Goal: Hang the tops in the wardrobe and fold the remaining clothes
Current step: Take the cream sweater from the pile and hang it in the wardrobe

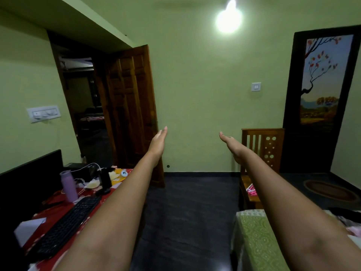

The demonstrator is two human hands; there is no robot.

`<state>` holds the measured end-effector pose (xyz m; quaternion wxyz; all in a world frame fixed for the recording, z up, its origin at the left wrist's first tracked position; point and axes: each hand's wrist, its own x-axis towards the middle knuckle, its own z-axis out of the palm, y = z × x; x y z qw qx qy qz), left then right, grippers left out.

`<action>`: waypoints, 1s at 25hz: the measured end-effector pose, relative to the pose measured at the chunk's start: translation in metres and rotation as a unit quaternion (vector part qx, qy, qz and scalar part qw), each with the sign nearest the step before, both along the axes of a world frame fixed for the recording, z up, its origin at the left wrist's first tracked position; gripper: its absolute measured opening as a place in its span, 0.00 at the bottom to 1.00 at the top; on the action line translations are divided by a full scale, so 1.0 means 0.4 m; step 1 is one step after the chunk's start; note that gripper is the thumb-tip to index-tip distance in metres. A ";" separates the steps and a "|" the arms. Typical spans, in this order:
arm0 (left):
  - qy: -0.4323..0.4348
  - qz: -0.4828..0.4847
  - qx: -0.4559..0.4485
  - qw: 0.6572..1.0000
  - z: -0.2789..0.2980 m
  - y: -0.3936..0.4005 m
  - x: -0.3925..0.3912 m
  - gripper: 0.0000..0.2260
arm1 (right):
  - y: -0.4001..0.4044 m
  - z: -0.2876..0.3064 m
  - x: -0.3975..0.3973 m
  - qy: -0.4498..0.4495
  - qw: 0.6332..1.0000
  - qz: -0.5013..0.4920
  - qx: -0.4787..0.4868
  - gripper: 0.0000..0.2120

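- Left hand stretches forward, fingers straight, holding nothing
- Right hand likewise reaches out flat and empty
- Clothes lie at the far right edge, on the bed, barely visible

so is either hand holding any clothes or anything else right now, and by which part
Nothing is held. The left hand and right hand are both stretched forward in the air with straight fingers, touching no object.

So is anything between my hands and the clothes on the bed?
Nothing visible blocks them. The left hand and right hand reach forward holding nothing; the clothes lie on the bed, right and behind.
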<state>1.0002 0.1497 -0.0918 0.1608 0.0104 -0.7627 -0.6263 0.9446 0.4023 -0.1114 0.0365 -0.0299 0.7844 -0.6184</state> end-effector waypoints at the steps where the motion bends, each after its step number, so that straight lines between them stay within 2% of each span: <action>1: 0.003 -0.002 0.000 1.000 0.014 0.007 -0.067 0.30 | 0.005 0.014 -0.071 0.000 1.000 0.001 -0.002 0.41; 7: 0.041 -0.020 0.034 0.998 0.084 0.074 -0.465 0.30 | 0.059 0.115 -0.477 0.041 0.999 -0.026 -0.023 0.40; 11: 0.037 -0.051 0.049 0.997 0.069 0.155 -0.696 0.29 | 0.113 0.098 -0.658 0.029 0.999 -0.043 0.002 0.40; 17: 0.039 -0.164 0.049 0.984 0.082 0.386 -1.078 0.28 | 0.355 0.078 -0.853 0.035 0.985 -0.167 0.006 0.41; 21: 0.018 -0.299 0.028 0.954 0.083 0.629 -1.304 0.28 | 0.571 0.071 -0.881 0.035 0.948 -0.317 -0.025 0.42; 25: 0.026 -0.440 0.034 0.897 0.133 0.883 -1.398 0.26 | 0.727 0.106 -0.801 0.053 0.878 -0.475 -0.027 0.42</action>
